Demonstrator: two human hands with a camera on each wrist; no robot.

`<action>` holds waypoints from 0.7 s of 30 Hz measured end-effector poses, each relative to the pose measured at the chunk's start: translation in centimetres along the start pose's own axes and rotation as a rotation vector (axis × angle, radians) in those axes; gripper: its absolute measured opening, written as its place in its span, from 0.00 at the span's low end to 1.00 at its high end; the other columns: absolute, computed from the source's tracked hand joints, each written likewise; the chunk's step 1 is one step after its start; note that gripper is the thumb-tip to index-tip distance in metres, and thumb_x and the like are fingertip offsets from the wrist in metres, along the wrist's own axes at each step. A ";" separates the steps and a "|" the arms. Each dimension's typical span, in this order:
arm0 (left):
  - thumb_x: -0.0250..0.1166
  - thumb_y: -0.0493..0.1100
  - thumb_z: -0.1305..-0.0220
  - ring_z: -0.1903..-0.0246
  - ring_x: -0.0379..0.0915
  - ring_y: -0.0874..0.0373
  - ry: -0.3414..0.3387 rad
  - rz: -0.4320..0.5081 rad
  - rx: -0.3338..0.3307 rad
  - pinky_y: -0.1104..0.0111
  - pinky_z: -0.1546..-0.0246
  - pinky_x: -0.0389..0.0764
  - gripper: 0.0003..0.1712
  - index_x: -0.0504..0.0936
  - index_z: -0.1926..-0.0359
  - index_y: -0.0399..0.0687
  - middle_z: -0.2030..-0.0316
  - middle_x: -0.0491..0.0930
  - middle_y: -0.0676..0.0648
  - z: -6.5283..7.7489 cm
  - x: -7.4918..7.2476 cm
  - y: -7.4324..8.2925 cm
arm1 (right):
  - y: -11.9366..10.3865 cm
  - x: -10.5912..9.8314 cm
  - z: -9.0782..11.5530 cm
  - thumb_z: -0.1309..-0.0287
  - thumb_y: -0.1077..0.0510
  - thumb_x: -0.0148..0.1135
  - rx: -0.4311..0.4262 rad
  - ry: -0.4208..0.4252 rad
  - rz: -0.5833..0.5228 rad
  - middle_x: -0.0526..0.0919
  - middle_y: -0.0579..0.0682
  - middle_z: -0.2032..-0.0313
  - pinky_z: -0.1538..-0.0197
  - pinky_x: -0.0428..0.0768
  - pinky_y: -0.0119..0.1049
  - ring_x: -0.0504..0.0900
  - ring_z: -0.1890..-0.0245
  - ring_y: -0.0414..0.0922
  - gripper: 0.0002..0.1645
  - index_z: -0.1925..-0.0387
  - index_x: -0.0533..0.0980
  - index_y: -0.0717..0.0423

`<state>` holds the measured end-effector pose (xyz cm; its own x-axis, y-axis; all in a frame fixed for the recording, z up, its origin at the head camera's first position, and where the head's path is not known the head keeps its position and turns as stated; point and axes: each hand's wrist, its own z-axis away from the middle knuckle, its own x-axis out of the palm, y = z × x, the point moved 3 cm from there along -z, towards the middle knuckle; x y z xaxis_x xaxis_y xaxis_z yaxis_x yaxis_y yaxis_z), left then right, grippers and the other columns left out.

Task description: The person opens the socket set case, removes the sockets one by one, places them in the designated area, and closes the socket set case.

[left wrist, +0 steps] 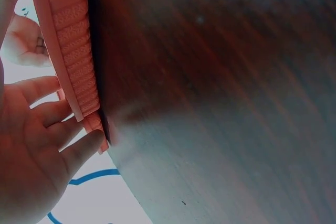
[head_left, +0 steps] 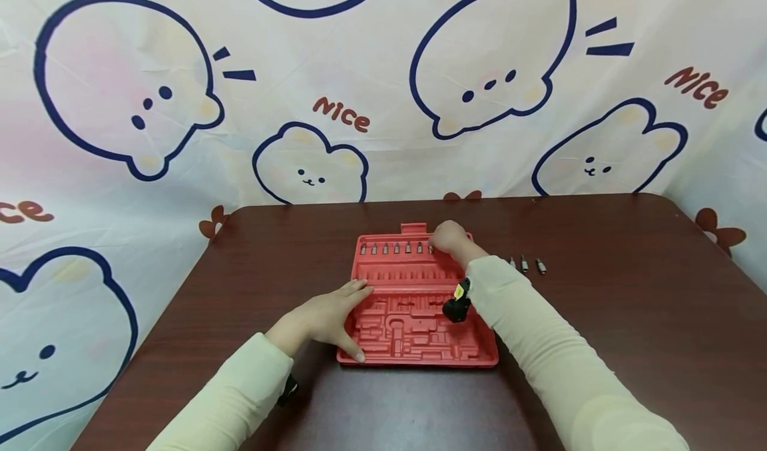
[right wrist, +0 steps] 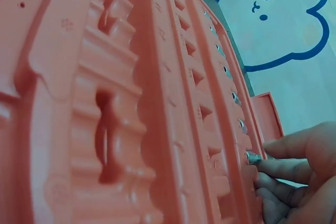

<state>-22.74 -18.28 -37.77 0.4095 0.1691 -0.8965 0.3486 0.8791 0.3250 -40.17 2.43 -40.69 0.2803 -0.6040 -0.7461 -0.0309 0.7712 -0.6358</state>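
Note:
An open red plastic case [head_left: 419, 360] lies on the table, its moulded slots facing up. Small silver screwdriver bits [head_left: 397, 248] stand in a row along its far section. At the right end of that row my right hand [head_left: 449, 236] pinches one bit [right wrist: 253, 157] between thumb and fingers, right at a slot. My left hand [head_left: 326, 314] rests against the case's left side, thumb over the near left corner. In the left wrist view its spread fingers [left wrist: 79, 150] touch the case's ribbed outer wall.
Several loose silver bits [head_left: 524, 264] lie on the dark wooden table [head_left: 599, 318] right of the case, beside my right sleeve [head_left: 539, 331]. A red latch tab [head_left: 413, 228] sticks out at the far edge. A patterned cloth [head_left: 383, 51] hangs behind the table.

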 end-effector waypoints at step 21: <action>0.70 0.67 0.76 0.37 0.37 0.54 0.000 -0.011 -0.001 0.54 0.49 0.60 0.65 0.51 0.35 0.49 0.35 0.44 0.47 0.0 0.0 0.0 | -1.4 -1.1 3.2 0.45 0.62 0.51 0.181 0.101 -0.303 0.72 0.52 0.75 0.72 0.67 0.33 0.68 0.74 0.45 0.10 0.75 0.76 0.63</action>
<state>-22.78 -18.26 -37.80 0.4056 0.1598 -0.9000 0.3524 0.8812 0.3153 -37.39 2.63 -38.40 0.1544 -0.8202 -0.5509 0.2118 0.5721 -0.7924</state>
